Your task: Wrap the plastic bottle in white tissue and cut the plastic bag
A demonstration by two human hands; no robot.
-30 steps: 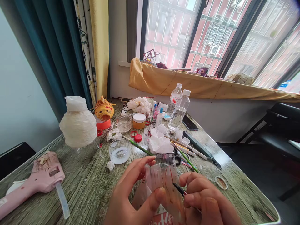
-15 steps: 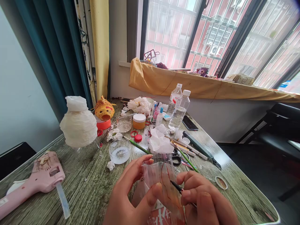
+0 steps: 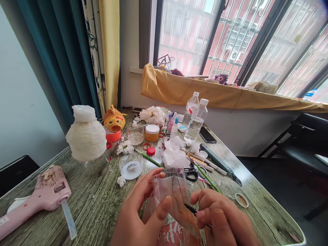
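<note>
My left hand (image 3: 146, 208) is wrapped round a piece of clear ribbed plastic (image 3: 170, 184), possibly cut from a bottle, thumb in front and fingers behind. Dark and reddish curved lines run down it, and its lower part looks orange. Pinched in my right hand (image 3: 222, 218) is a black-tipped pen (image 3: 191, 209), its point touching or very near the plastic. The pen's rear end is hidden by my fingers. Below the plastic lies a red packet with white lettering (image 3: 173, 232), partly covered by my hands.
A pink glue gun (image 3: 48, 191) lies left, before a white-wrapped jar (image 3: 87, 140). Beyond my hands are a dish of white liquid (image 3: 131, 167), crumpled tissue (image 3: 175, 153), scissors (image 3: 191, 175), a dark green utility knife (image 3: 217, 162), two bottles (image 3: 196, 124) and a phone (image 3: 207, 134).
The plastic piece has shifted slightly to the left and tilted in my left hand. My right hand and the pen tip have moved a little left and down.
</note>
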